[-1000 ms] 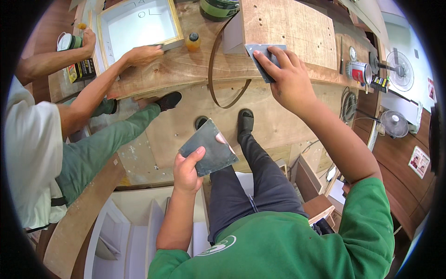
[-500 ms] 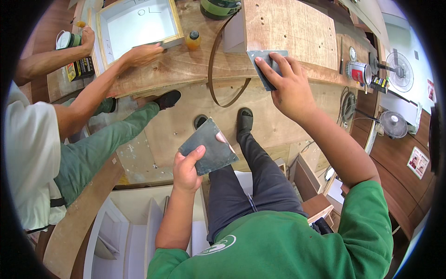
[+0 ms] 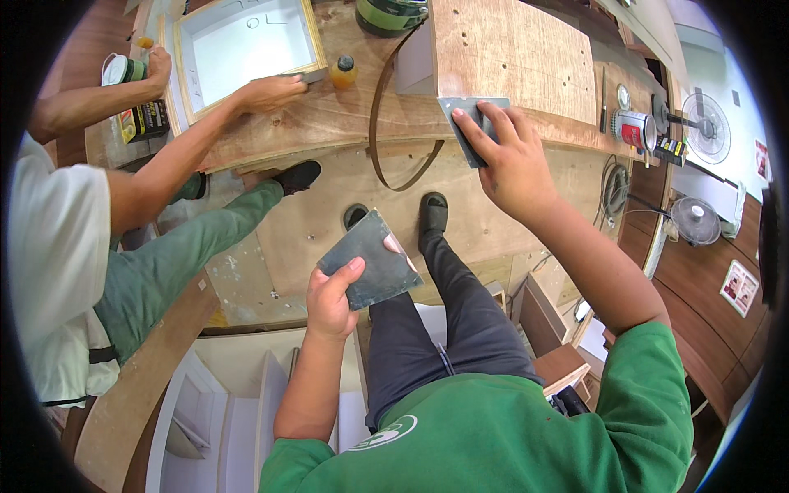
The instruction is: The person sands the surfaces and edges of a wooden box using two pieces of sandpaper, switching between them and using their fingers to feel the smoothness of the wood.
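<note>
Grey abrasive sheet (image 3: 475,125) lies flat on the corner of the plywood box (image 3: 514,57), under the right hand (image 3: 509,160). Fingers are spread and pressed down on the sheet; the fingertips (image 3: 465,120) cover its middle, and its upper-left edge and lower point show beyond them. Thumb position is hard to read.

Left hand (image 3: 333,297) is held over the lap, well apart from the bench. It pinches a second grey sheet (image 3: 371,260): thumb on the near face by the lower-left edge, the other fingers behind, one fingertip (image 3: 394,244) showing at the right edge. The sheet is tilted and touches nothing else.

Step in hand, as I judge it: sanding the box edge with the right hand, with the spare sheet kept ready in the left. The next stroke calls for even downward pressure and keeping the sheet from slipping out at the corner (the box edge looks sharp there).

Nearby: a brown strip (image 3: 386,115) loops off the workbench (image 3: 329,123) just left of the box. A small amber bottle (image 3: 343,71) stands beside a white-panelled frame (image 3: 246,45), on which a co-worker's hand (image 3: 271,92) rests. A red can (image 3: 633,129) sits further right.
</note>
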Action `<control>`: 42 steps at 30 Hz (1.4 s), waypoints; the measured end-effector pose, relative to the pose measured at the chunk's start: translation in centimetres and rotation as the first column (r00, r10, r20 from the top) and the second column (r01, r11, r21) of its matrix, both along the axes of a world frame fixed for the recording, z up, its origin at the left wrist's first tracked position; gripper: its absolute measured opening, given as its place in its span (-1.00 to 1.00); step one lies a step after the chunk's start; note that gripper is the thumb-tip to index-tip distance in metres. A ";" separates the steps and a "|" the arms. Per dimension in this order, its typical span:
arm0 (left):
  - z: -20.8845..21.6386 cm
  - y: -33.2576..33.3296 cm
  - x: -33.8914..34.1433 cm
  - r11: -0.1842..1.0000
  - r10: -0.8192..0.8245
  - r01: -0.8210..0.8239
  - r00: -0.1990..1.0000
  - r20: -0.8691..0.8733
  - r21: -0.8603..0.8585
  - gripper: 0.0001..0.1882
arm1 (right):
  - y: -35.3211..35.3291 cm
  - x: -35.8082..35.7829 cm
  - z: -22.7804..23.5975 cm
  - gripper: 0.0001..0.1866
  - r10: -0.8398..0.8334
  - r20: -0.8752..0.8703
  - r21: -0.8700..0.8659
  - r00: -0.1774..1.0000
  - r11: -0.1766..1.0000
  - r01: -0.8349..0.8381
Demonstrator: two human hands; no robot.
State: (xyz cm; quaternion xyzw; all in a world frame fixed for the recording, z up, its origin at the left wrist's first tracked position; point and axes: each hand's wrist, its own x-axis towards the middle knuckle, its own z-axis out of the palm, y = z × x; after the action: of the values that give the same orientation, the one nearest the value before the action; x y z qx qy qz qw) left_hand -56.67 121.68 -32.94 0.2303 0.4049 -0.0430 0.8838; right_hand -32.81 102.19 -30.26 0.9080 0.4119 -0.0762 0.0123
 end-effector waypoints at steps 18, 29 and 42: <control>-0.5 0.2 3.6 0.994 0.096 -0.103 0.985 0.145 0.040 -0.64 | -2.9 -7.0 3.8 -0.61 -0.204 -0.966 0.048 0.160 0.468 0.883; 1.0 -1.9 3.9 0.920 0.188 -0.268 0.942 0.278 0.286 -0.52 | -1.8 -6.7 4.4 -0.62 0.321 -0.910 -0.272 -0.261 0.012 0.962; 1.6 -5.0 2.9 0.736 -0.023 -0.250 0.920 0.392 0.629 -0.50 | 0.5 -8.9 2.1 -0.71 0.384 -0.840 -0.397 -0.384 0.046 0.916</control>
State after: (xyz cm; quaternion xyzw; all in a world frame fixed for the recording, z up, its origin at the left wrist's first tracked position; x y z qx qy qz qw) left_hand -53.77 116.63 -31.38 0.5094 0.2304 0.2045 0.8035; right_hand -41.72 102.71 -28.13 0.4033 -0.2899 -0.4361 -0.7504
